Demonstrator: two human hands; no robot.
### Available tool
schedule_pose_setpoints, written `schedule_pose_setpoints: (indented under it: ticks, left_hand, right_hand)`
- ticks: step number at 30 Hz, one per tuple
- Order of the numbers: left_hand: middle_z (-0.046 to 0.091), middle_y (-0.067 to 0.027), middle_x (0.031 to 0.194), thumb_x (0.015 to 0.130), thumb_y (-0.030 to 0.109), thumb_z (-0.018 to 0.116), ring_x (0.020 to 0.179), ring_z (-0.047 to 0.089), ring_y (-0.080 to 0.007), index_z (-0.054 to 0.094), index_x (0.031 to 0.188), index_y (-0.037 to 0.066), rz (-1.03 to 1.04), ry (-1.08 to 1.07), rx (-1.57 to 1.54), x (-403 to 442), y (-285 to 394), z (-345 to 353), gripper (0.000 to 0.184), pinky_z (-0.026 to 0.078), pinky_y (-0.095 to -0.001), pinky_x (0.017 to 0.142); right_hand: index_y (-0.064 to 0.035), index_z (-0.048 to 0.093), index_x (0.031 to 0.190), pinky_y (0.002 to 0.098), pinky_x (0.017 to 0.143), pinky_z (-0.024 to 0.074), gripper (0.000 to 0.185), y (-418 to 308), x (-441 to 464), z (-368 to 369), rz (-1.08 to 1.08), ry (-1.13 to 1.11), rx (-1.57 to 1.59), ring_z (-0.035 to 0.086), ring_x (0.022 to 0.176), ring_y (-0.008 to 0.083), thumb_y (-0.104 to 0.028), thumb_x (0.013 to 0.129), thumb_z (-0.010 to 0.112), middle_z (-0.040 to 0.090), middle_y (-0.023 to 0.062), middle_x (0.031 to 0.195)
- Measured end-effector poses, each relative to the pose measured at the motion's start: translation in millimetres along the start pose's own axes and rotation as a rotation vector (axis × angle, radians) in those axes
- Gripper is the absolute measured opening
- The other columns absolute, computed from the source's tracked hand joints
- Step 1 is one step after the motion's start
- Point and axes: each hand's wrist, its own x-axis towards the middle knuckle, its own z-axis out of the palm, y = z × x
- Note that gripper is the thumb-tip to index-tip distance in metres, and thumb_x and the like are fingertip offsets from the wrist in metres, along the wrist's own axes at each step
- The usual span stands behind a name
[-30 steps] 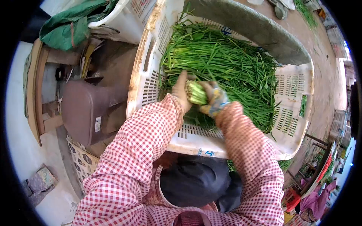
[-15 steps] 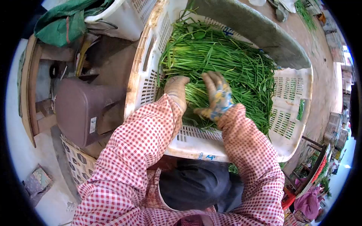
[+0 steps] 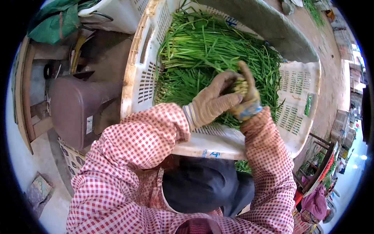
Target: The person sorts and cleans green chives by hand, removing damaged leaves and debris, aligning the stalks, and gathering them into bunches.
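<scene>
Long green stalks (image 3: 218, 46) fill much of a white plastic crate (image 3: 183, 150), most lying sideways with pale ends at the left. My left hand (image 3: 212, 102), in a tan glove, reaches across to the right with its fingers curled at a small bunch. My right hand (image 3: 247, 95), in a glove with a blue and yellow cuff, is closed around that bunch of stalks (image 3: 240, 86). The cut pale ends face up between the two hands, above the crate's near right part. Part of the bunch is hidden by the gloves.
Grey cloth (image 3: 269, 27) hangs over the crate's far side. On the left stand a brown plastic stool-like object (image 3: 70, 111) and a wooden frame (image 3: 24, 97). A green sack (image 3: 58, 25) lies by another white container (image 3: 117, 17). A dark-framed rack (image 3: 319, 163) is at right.
From lying apart on the stalks, both hands have come together to the right, with a bunch now held between them. The crate has shifted slightly left in view.
</scene>
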Motion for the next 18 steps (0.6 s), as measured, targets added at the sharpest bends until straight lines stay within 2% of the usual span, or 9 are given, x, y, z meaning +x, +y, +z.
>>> schedule_pose_setpoints:
  ticks: [3, 6, 8, 10, 12, 14, 15, 16, 18]
  left_hand:
    - [0.057, -0.0064, 0.11, 0.086, 0.034, 0.062, 0.104, 0.054, -0.0151, 0.055, 0.115, 0.004, -0.332, -0.239, -0.292, 3.4, 3.0, -5.2, 0.042, 0.045, -0.0309, 0.092]
    - [0.062, -0.0069, 0.1, 0.085, 0.024, 0.062, 0.087, 0.061, -0.0149, 0.062, 0.098, 0.007, -0.361, 0.011, 0.165, 13.3, 8.0, -15.8, 0.021, 0.052, -0.029, 0.073]
    - [0.063, -0.0069, 0.096, 0.085, 0.021, 0.062, 0.079, 0.062, -0.0138, 0.059, 0.1, 0.006, -0.318, 0.338, 0.131, 23.3, 5.5, -24.8, 0.021, 0.053, -0.0271, 0.068]
    - [0.062, -0.0065, 0.093, 0.085, 0.017, 0.061, 0.078, 0.062, -0.0138, 0.056, 0.106, 0.005, -0.246, 0.451, 0.175, 29.7, -5.6, -36.8, 0.024, 0.052, -0.0258, 0.066]
    - [0.061, -0.0084, 0.097, 0.08, 0.015, 0.064, 0.087, 0.061, -0.0165, 0.052, 0.112, 0.002, -0.288, 0.417, 0.35, 29.7, -20.5, -47.9, 0.036, 0.052, -0.0297, 0.074]
    - [0.056, -0.0112, 0.109, 0.075, 0.013, 0.066, 0.094, 0.058, -0.0201, 0.046, 0.121, 0.002, -0.276, 0.348, 0.825, 27.6, -37.2, -53.0, 0.051, 0.049, -0.0305, 0.083]
    - [0.045, -0.0176, 0.13, 0.071, 0.015, 0.069, 0.116, 0.049, -0.0272, 0.037, 0.132, 0.002, -0.309, 0.248, 0.745, 21.6, -25.9, -35.0, 0.07, 0.042, -0.0364, 0.098]
    - [0.045, -0.0176, 0.13, 0.071, 0.015, 0.069, 0.116, 0.049, -0.0272, 0.037, 0.132, 0.002, -0.307, 0.239, 0.762, 19.0, -22.6, -20.8, 0.07, 0.042, -0.0364, 0.098]
    - [0.034, -0.0205, 0.141, 0.072, 0.022, 0.071, 0.129, 0.037, -0.0315, 0.03, 0.139, 0.005, -0.123, -0.024, 1.266, 22.9, -22.3, 4.5, 0.081, 0.033, -0.0386, 0.107]
  right_hand:
    - [-0.0071, 0.034, 0.136, 0.0289, 0.088, 0.0512, 0.072, -20.5, -20.9, -16.2, 0.155, 0.159, 0.196, 0.058, 0.102, 0.0189, 0.007, 0.075, 0.068, 0.057, 0.0114, 0.114]
    - [-0.005, 0.042, 0.127, 0.0266, 0.085, 0.0517, 0.058, -35.2, -39.6, -37.0, 0.008, 0.226, -0.1, 0.061, 0.097, 0.0158, 0.004, 0.076, 0.068, 0.063, 0.0081, 0.104]
    - [-0.0032, 0.045, 0.124, 0.0255, 0.084, 0.0511, 0.055, -44.9, -53.2, -54.8, -0.002, 0.243, 0.012, 0.061, 0.095, 0.014, 0.002, 0.076, 0.07, 0.063, 0.0075, 0.103]
    - [-0.0025, 0.045, 0.124, 0.0263, 0.084, 0.0511, 0.056, -50.2, -69.9, -72.7, -0.021, 0.225, 0.018, 0.061, 0.095, 0.0141, 0.003, 0.074, 0.071, 0.063, 0.0063, 0.101]
    - [-0.0028, 0.046, 0.123, 0.0264, 0.085, 0.0509, 0.056, -48.3, -80.9, -79.2, -0.059, 0.223, 0.079, 0.06, 0.096, 0.0141, 0.003, 0.074, 0.071, 0.062, 0.0058, 0.1]
    - [-0.003, 0.046, 0.123, 0.0266, 0.085, 0.0507, 0.055, -44.8, -91.0, -84.2, -0.096, 0.223, 0.138, 0.06, 0.096, 0.014, 0.004, 0.074, 0.071, 0.062, 0.0054, 0.099]
    - [-0.0032, 0.046, 0.123, 0.0266, 0.085, 0.0506, 0.055, -43.4, -95.0, -83.1, -0.066, 0.247, 0.14, 0.06, 0.096, 0.014, 0.003, 0.074, 0.071, 0.061, 0.0054, 0.098]
    - [-0.0034, 0.046, 0.123, 0.0267, 0.085, 0.0506, 0.055, -41.4, -97.2, -83.1, -0.039, 0.269, 0.142, 0.059, 0.096, 0.014, 0.003, 0.074, 0.071, 0.061, 0.0055, 0.097]
    - [-0.0039, 0.046, 0.124, 0.0259, 0.083, 0.0504, 0.057, -32.7, -97.2, -85.8, -0.093, 0.275, 0.176, 0.059, 0.093, 0.0133, 0.002, 0.074, 0.071, 0.061, 0.0054, 0.097]
